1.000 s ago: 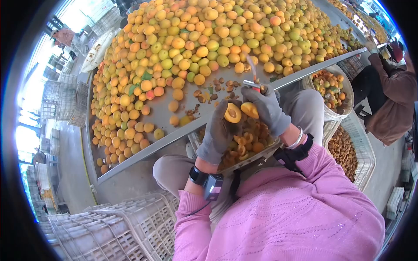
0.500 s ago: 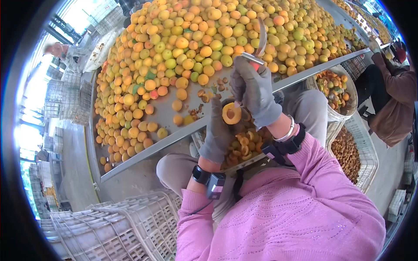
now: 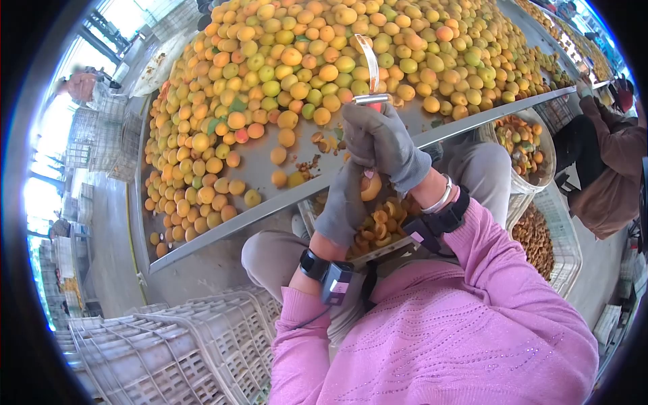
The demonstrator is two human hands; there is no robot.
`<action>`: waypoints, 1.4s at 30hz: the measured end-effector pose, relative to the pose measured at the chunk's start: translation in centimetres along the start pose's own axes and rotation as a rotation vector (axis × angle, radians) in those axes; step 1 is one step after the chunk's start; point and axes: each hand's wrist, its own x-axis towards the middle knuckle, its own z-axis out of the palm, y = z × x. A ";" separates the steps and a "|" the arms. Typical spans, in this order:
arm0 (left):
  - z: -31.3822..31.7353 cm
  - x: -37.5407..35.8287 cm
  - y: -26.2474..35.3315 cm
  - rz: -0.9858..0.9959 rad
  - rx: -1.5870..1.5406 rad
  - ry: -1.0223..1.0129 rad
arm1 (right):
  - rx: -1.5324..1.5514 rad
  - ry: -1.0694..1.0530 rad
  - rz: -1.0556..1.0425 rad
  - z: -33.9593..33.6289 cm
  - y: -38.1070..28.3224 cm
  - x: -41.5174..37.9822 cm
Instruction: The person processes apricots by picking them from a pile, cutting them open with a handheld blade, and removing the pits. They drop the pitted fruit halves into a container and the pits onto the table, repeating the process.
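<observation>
A curved knife (image 3: 370, 64) points up from my gloved right hand (image 3: 385, 138), whose fingers are wrapped round its red handle. Just below and left of it, my gloved left hand (image 3: 345, 206) touches the right one, its fingers mostly hidden behind it. A cut apricot half (image 3: 370, 187) shows between the two hands; which fingers bear it is unclear. Under the hands, a crate holds many cut apricot halves (image 3: 383, 228). Whole apricots (image 3: 283, 67) are heaped on the metal table (image 3: 263, 158) in front.
The table's metal edge (image 3: 270, 204) runs diagonally before me. To the right stand a bucket of cut fruit (image 3: 518, 145) and a crate of brown pits (image 3: 533, 246). White plastic crates (image 3: 182, 344) are at lower left. Another person (image 3: 611, 152) sits at far right.
The knife has swung left to stand more upright. My right hand has come left and down against my left hand, and the cut face of the apricot half no longer shows.
</observation>
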 end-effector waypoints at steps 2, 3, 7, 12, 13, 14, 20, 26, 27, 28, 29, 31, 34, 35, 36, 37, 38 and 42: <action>-0.5 0.2 -1.3 0.226 0.156 -0.005 | 0.017 -0.060 0.037 0.2 0.0 0.1; -0.5 0.3 -1.1 0.451 0.312 -0.014 | 0.046 -0.085 0.064 0.2 0.0 0.0; -0.4 -0.4 0.2 0.409 0.404 0.002 | 0.249 -0.269 0.159 -1.8 0.7 0.9; -1.9 1.4 0.5 -0.216 -1.099 -0.467 | 0.326 -0.040 -0.018 -1.7 -0.5 1.8; -1.7 1.5 0.9 -0.212 -1.094 -0.472 | 0.317 0.166 -0.109 -1.1 -1.3 1.8; -1.4 1.4 1.3 -0.245 -1.049 -0.256 | 0.316 0.244 -0.117 -1.1 -1.9 1.9; -1.3 1.7 2.4 -0.085 -0.612 0.050 | 0.123 0.193 -0.177 -4.8 -2.0 1.3; -2.3 4.6 0.8 -0.172 -0.108 0.375 | 0.081 0.245 -0.162 -4.8 -1.1 -0.7; -2.6 5.2 0.3 -0.024 0.085 0.442 | 0.053 0.285 -0.146 -4.6 -1.0 -1.0; -2.9 5.6 -0.3 0.127 0.279 0.505 | 0.052 0.282 -0.147 -4.5 -1.0 -1.3; -3.3 5.9 -0.8 0.130 0.278 0.507 | 0.024 0.291 -0.143 -4.5 -0.9 -1.5; -3.7 6.2 -0.6 0.028 0.275 0.524 | -0.004 0.298 -0.140 -4.4 -0.7 -1.9; -5.2 7.7 -3.9 0.094 0.215 0.580 | -0.049 0.307 -0.128 -4.8 -0.2 -2.4; -5.6 7.8 -4.3 0.094 0.215 0.580 | -0.041 0.308 -0.116 -5.0 0.0 -2.5; -5.7 7.7 -3.8 0.053 0.017 0.600 | -0.034 0.310 -0.104 -5.1 0.2 -2.5; -5.7 7.5 -3.2 0.011 -0.182 0.617 | -0.035 0.310 -0.103 -5.2 0.3 -2.4; -5.8 7.1 -2.8 0.010 -0.183 0.619 | -0.034 0.337 -0.093 -5.3 0.4 -2.4; -5.8 5.3 -1.4 0.112 -0.449 0.569 | -0.079 0.379 -0.042 -4.6 0.3 -2.1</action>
